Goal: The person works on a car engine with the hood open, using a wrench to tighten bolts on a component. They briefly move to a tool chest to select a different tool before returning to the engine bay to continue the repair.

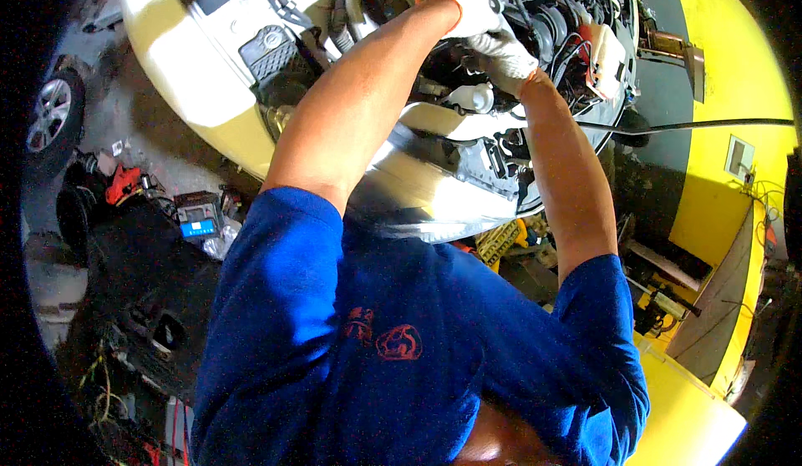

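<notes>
Both my hands, in white work gloves with orange cuffs, reach into the open engine bay of a white car (pixel 188 73). My left hand (pixel 476 11) is over the middle of the engine parts; its fingers are hidden by glare and the glove's back. Close below and right of it, my right hand (pixel 505 58) has its fingers curled inward, almost touching the left. What they grip is too hidden to tell. A small white plastic bottle-shaped part (pixel 472 98) lies just below the hands. To the right stands a whitish reservoir tank (pixel 608 55) with red on its side.
A black hose (pixel 693 125) runs from the engine bay toward the yellow wall (pixel 748 65). At the left, a wheel (pixel 52 115) stands near boxes (pixel 199 217) and a black bumper-like panel (pixel 138 265). A yellow tool cabinet (pixel 689 399) is at lower right.
</notes>
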Motion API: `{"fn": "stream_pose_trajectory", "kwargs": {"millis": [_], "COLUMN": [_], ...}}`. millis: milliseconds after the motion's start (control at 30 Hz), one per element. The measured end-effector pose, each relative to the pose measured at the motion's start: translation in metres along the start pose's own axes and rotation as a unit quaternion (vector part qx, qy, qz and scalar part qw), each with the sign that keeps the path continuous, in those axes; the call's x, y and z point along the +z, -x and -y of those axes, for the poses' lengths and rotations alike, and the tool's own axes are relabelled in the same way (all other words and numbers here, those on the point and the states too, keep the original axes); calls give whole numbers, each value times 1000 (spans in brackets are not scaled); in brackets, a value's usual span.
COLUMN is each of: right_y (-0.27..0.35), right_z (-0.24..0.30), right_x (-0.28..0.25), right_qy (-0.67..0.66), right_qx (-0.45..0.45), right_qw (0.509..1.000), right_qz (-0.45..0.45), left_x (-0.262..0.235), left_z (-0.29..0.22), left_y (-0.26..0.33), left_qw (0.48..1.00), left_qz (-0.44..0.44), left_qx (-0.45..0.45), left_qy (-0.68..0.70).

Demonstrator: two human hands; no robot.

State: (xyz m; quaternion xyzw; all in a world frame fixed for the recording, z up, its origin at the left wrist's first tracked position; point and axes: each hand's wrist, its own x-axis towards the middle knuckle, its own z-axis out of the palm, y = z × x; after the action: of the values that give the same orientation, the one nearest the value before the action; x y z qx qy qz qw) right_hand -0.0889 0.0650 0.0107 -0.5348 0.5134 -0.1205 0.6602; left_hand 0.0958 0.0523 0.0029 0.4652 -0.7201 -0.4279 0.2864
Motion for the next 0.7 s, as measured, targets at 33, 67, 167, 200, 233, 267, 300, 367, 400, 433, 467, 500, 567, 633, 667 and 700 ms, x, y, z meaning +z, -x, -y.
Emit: {"fn": "stream_pose_trajectory", "kwargs": {"millis": [33,67,167,200,233,267,300,367,400,433,467,500,567,633,667,700], "right_y": [-7,-14,-17,-22,-25,-18,-11,-1,5,0,-4,-6,-4,-5,-6,-8], "right_z": [7,11,11,12,20,32,48,39,45,51,55,54,43,40,41,42], "right_x": [2,9,12,0,9,19,29,0,-1,-1,-2,-4,-15,-16,-11,-4], "right_qy": [1,-14,132,230,276,322,263,276,310,343,394,441,481,516,515,516], "right_qx": [22,15,-129,-169,-184,-191,-114,-13,20,49,52,61,67,93,145,195], "right_qw": [999,998,983,958,941,918,951,953,942,930,911,890,870,852,845,834], "right_qz": [-30,-55,-11,-20,-72,-130,-114,-126,-127,-120,-110,-101,-83,3,14,28], "left_x": [-7,-7,-5,-11,-25,-33,-35,-98,-97,-95,-94,-90,-81,-58,-50,-44], "left_z": [4,1,-26,-37,-44,-47,-42,-93,-84,-73,-52,-30,-25,-10,-4,1], "left_y": [4,7,42,59,75,87,100,169,187,206,230,252,287,305,307,307], "left_qw": [999,993,994,991,985,978,957,961,933,888,867,846,858,869,864,855], "left_qz": [17,9,-85,-111,-143,-167,-282,-250,-351,-455,-498,-533,-513,-485,-482,-492], "left_qx": [22,-32,-60,-63,-95,-123,-70,-68,-58,-64,-25,16,-14,-38,-30,-13], "left_qy": [31,109,-12,-25,-12,7,1,97,54,2,17,31,-40,-85,-146,-167]}}
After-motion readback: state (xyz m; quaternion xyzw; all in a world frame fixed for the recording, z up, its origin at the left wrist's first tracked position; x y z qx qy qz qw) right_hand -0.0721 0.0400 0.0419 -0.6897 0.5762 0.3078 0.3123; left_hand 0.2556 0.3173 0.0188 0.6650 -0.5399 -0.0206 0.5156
